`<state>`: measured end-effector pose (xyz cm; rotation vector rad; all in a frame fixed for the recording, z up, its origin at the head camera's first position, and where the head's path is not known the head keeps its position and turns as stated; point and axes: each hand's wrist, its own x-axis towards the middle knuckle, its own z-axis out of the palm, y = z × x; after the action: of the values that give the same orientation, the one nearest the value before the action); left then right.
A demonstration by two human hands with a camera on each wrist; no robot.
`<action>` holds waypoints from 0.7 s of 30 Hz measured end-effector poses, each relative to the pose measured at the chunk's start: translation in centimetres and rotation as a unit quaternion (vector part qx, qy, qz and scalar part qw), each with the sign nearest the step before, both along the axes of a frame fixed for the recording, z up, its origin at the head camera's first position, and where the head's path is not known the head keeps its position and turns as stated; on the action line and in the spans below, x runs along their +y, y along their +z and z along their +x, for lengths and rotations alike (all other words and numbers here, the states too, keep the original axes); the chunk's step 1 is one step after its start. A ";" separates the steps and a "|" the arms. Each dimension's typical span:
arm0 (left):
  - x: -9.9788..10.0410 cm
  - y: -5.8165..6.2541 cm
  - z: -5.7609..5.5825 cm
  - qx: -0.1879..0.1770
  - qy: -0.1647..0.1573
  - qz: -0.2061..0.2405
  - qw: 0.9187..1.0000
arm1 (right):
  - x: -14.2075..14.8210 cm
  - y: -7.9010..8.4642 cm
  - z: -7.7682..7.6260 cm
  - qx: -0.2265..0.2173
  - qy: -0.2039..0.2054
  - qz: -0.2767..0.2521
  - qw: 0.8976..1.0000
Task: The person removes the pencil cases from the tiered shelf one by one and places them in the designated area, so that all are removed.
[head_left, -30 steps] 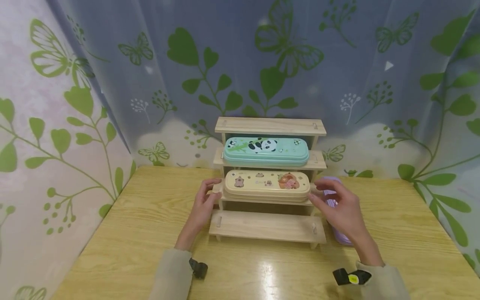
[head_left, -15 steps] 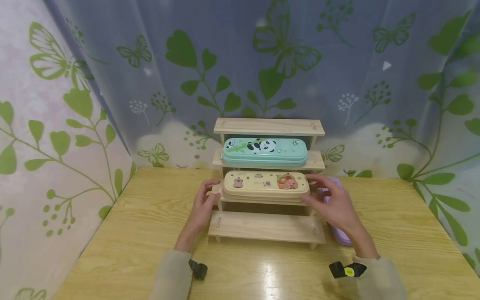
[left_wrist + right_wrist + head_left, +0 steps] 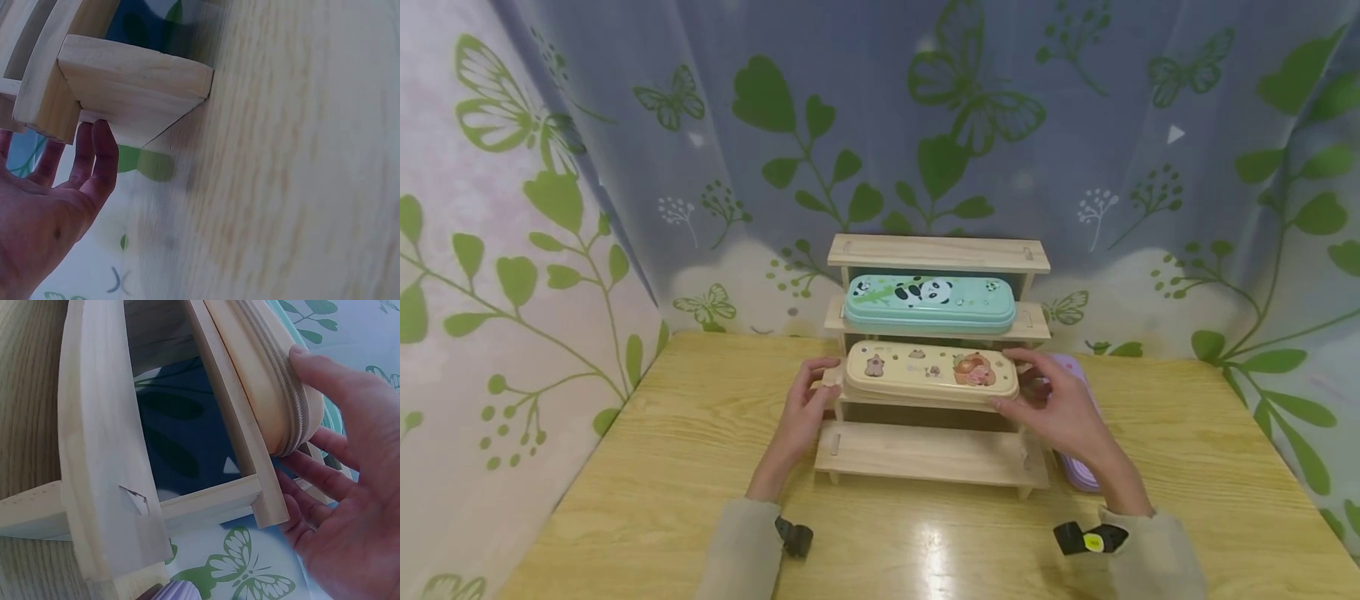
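Right hand [image 3: 1063, 418] pinches the cream pencil case [image 3: 902, 371] at its right end, on the wooden rack [image 3: 917, 454], second shelf from near; left hand [image 3: 801, 414] holds the rack's left end. Case judged light, semi-stiff, slick; grasp ends.

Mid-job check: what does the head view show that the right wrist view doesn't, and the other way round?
Only the head view shows the left hand, at the left end of the wooden shelf, and the panda print on the teal case.

Only the right wrist view clearly shows the zipper along the cream case.

Both show the right hand gripping the cream case's end, plus the shelf and butterfly-patterned cloth.
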<state>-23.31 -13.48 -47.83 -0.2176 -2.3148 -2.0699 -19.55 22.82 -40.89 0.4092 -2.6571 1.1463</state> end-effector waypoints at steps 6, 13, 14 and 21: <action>0.0 0.0 0.0 -0.002 0.000 -0.005 1.000 | -0.1 0.0 0.2 -0.014 0.011 -0.006 1.000; -0.1 0.0 0.1 0.005 -0.004 -0.005 1.000 | -0.6 0.2 0.3 -0.051 0.015 0.009 0.999; -0.1 0.0 0.1 0.006 -0.005 -0.005 1.000 | -0.7 0.2 0.3 -0.055 0.016 0.010 0.998; 0.0 0.0 0.0 0.000 -0.005 -0.008 1.000 | -0.8 0.3 0.2 -0.072 0.033 -0.012 0.997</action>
<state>-23.28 -13.53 -47.81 -0.2296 -2.3363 -2.0564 -19.36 22.06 -40.61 0.4268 -2.7685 1.2716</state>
